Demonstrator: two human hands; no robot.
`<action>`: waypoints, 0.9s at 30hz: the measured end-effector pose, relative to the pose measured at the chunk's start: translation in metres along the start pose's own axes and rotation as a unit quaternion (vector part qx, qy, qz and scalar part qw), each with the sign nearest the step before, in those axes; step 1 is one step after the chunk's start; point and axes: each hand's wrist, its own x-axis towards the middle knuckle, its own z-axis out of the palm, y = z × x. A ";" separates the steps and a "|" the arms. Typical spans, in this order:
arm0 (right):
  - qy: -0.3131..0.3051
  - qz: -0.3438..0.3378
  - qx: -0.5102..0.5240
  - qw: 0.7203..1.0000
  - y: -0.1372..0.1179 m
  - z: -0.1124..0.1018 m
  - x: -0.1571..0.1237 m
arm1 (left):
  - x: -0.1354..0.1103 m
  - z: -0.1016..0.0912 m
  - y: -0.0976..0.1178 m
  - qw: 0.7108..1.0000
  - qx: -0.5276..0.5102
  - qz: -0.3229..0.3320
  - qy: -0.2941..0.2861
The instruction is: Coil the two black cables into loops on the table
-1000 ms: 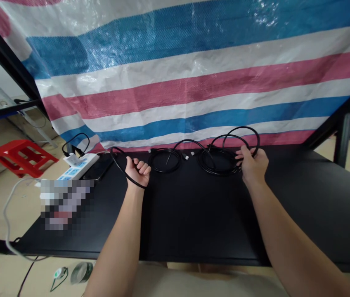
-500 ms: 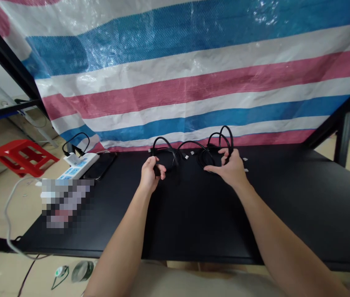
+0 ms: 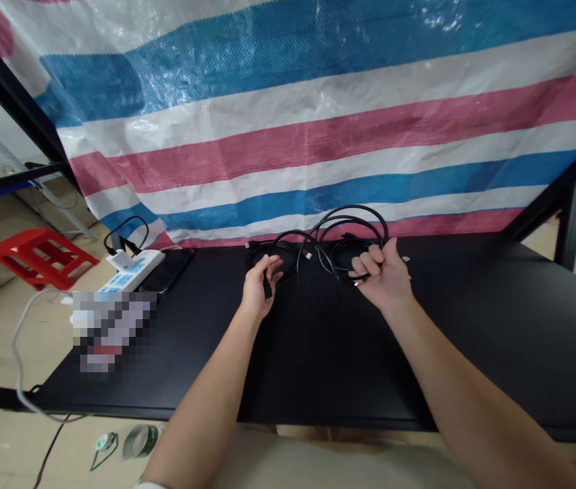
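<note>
Several black cables [image 3: 342, 234] lie in loops at the far middle of a black table [image 3: 318, 353]. My right hand [image 3: 384, 275] is closed round a bunch of these loops and holds them slightly above the tabletop. My left hand [image 3: 260, 285] pinches one black cable end, a short plug pointing down between its fingers. More cable coils [image 3: 267, 255] rest on the table just behind my left hand. The two hands are about a hand's width apart.
A white power strip [image 3: 132, 261] with a black plug and a dark phone [image 3: 166, 272] sit at the table's far left. A striped tarp [image 3: 318, 122] hangs behind. A red stool [image 3: 38, 255] stands on the floor at left; tape rolls [image 3: 135, 441] lie below the front edge.
My left hand has moved right from the table's left part toward the middle, now pinching a cable end. My right hand has gathered the loops and drawn them in, leftward and up.
</note>
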 end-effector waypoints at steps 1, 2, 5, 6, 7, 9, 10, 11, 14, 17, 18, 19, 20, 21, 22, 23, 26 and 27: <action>-0.012 0.013 0.009 1.000 0.001 0.002 -0.001 | -0.002 0.002 -0.002 1.000 -0.006 -0.009 0.000; -0.022 0.022 0.015 0.999 0.003 0.004 -0.003 | -0.004 0.003 -0.005 1.000 -0.010 -0.022 -0.005; -0.041 0.042 0.022 0.998 0.012 0.010 -0.004 | -0.011 0.009 -0.010 0.996 -0.017 -0.074 -0.037; -0.047 0.047 0.020 0.998 0.015 0.012 -0.004 | -0.012 0.010 -0.011 0.995 -0.020 -0.087 -0.040; -0.053 0.050 0.017 0.997 0.019 0.014 -0.005 | -0.013 0.011 -0.011 0.994 -0.024 -0.095 -0.036; -0.062 0.045 0.015 0.997 0.025 0.019 -0.007 | -0.013 0.012 -0.012 0.995 -0.038 -0.094 -0.012; -0.066 0.038 0.017 0.997 0.027 0.021 -0.008 | -0.012 0.012 -0.012 0.995 -0.045 -0.087 0.006; -0.071 0.032 0.018 0.997 0.030 0.023 -0.010 | -0.011 0.011 -0.012 0.995 -0.051 -0.078 0.025; -0.090 0.029 0.017 0.995 0.038 0.029 -0.016 | -0.007 0.009 -0.015 0.993 -0.058 -0.060 0.078; -0.116 0.040 0.022 0.992 0.044 0.032 -0.019 | -0.003 0.007 -0.021 0.993 -0.045 -0.035 0.103; -0.126 0.042 0.028 0.991 0.045 0.033 -0.019 | -0.003 0.007 -0.023 0.993 -0.033 -0.020 0.110; -0.135 0.045 0.035 0.989 0.045 0.033 -0.019 | -0.002 0.006 -0.026 0.993 -0.018 -0.002 0.117; -0.139 0.050 0.041 0.988 0.045 0.033 -0.019 | -0.002 0.006 -0.028 0.992 -0.002 0.016 0.124; -0.139 0.057 0.044 0.988 0.044 0.033 -0.020 | -0.001 0.006 -0.029 0.991 0.013 0.033 0.131; -0.137 0.066 0.045 0.987 0.043 0.033 -0.020 | -0.002 0.006 -0.029 0.990 0.024 0.047 0.134; -0.131 0.075 0.046 0.987 0.041 0.033 -0.020 | -0.002 0.006 -0.029 0.989 0.029 0.054 0.134; -0.120 0.099 0.053 0.986 0.035 0.030 -0.020 | -0.007 0.008 -0.024 0.994 0.014 0.026 0.104; -0.119 0.102 0.056 0.986 0.034 0.029 -0.019 | -0.009 0.009 -0.022 0.996 0.001 0.006 0.084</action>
